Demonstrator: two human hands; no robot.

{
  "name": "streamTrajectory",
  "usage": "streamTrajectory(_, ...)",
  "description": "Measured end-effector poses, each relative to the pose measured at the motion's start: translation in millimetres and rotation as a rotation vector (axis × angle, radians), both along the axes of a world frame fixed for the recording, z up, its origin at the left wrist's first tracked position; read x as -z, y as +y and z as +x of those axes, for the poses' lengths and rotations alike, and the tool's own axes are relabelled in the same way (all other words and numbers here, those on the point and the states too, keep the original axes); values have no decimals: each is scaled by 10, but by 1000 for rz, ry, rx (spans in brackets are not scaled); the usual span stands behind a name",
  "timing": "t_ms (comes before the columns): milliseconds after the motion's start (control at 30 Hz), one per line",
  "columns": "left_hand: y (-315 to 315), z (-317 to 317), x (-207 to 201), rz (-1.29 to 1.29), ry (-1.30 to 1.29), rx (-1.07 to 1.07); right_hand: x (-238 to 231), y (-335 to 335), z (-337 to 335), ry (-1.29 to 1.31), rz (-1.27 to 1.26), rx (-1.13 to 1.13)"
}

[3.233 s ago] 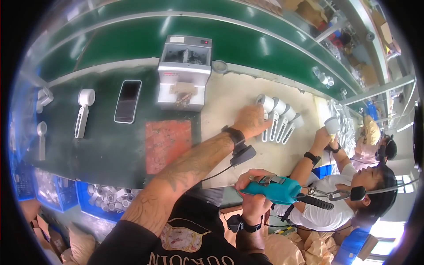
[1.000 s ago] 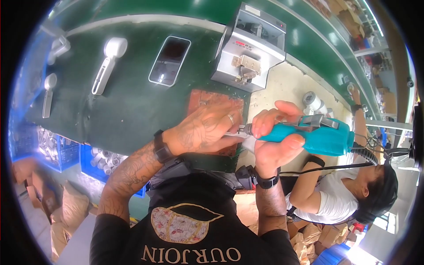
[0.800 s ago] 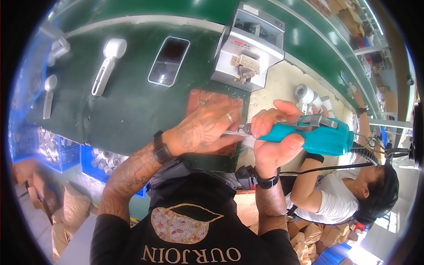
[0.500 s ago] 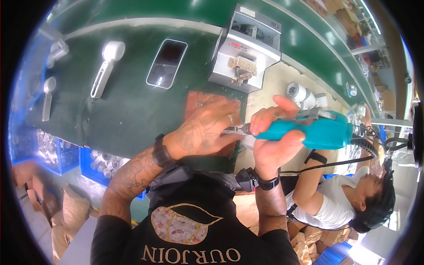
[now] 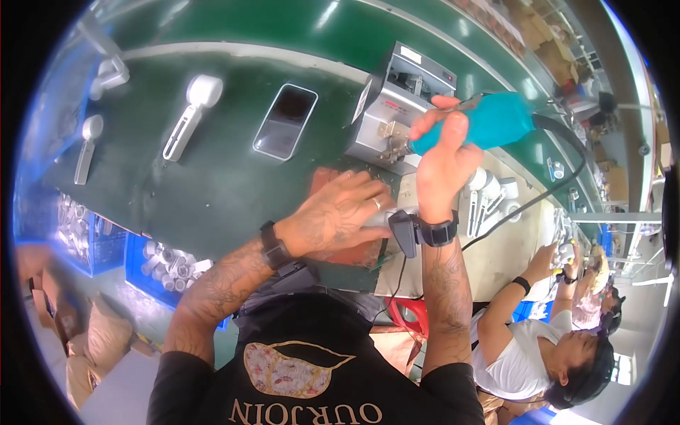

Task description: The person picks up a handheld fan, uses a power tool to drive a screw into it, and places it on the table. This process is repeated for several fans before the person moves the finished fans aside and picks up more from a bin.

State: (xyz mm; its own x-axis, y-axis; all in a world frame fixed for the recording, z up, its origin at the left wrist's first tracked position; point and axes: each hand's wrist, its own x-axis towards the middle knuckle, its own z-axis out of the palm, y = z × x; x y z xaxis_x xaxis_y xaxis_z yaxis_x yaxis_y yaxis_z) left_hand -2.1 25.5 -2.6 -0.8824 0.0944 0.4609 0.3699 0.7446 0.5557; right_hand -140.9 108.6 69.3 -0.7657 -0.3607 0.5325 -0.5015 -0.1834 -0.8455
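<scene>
My right hand [image 5: 448, 156] is wrapped round a teal electric screwdriver [image 5: 506, 119], raised over the right side of the bench. The screwdriver's front end is at the brass-coloured outlet of a silver screw feeder [image 5: 379, 110]; my hand and the tool partly cover that spot. Low on the bench, my left hand [image 5: 333, 216] is closed on a white plastic part [image 5: 380, 221], which my fingers mostly hide. Under it lies a reddish-brown mat [image 5: 324, 178].
A phone [image 5: 285, 122] and white round-headed handles [image 5: 185, 131] lie on the green bench. More white handles [image 5: 485, 195] are right of the feeder. Blue bins [image 5: 142, 273] of white parts stand below the left edge. A co-worker [image 5: 528, 347] is at the right; the screwdriver's cable [image 5: 524, 205] hangs nearby.
My right hand has lifted the screwdriver away from the part at my left hand, up to the feeder. My left hand stays on the mat. The view has shifted slightly.
</scene>
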Motion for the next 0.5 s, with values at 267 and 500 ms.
streamTrajectory(267,2,-9,20,-22,4,-18,81,-17,50,-25,3,-48)
streamTrajectory(500,9,-15,54,8,-22,-8,31,490,372,-163,-8,-58)
